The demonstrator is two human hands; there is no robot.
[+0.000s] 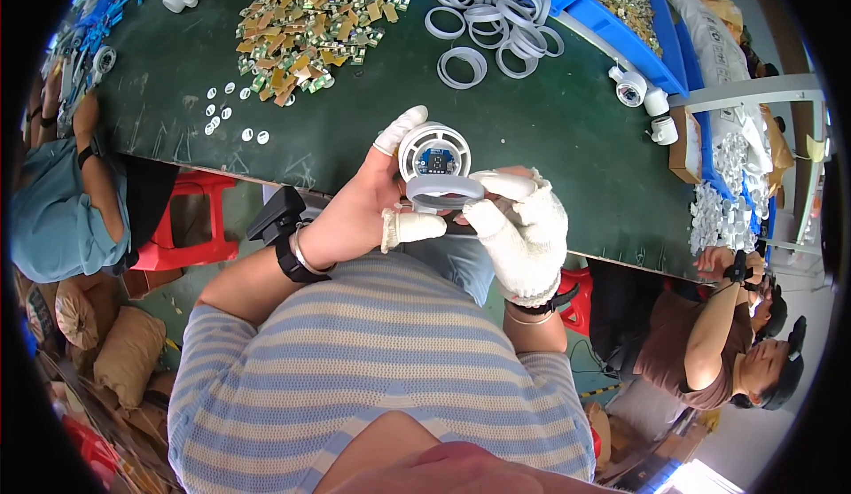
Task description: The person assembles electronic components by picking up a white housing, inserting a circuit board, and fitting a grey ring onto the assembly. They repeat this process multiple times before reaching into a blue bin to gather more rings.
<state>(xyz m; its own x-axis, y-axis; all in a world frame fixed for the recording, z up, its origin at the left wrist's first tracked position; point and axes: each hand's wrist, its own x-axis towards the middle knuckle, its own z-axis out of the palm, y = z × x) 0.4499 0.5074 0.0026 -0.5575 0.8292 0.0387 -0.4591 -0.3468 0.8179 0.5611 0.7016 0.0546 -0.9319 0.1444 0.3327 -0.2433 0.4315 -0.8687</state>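
My left hand [359, 202], with white covers on its thumb and a finger, is closed on a round white housing [434, 135]. A small blue circuit board [437, 160] shows inside the housing's open face. In my right hand [525, 233], which wears a white knit glove, a grey plastic ring [445, 189] is pinched by its right side. The ring is tilted and overlaps the near edge of the housing. Whether the two parts touch cannot be seen. Part of my right fingers is hidden behind the ring.
On the green table [355, 122] lie a heap of small circuit boards [310, 20], several loose grey rings [496, 20] and small white discs [226, 113]. White fittings [631, 89] stand by blue bins [660, 38] at right. Co-workers sit on both sides; a red stool [197, 219] is at left.
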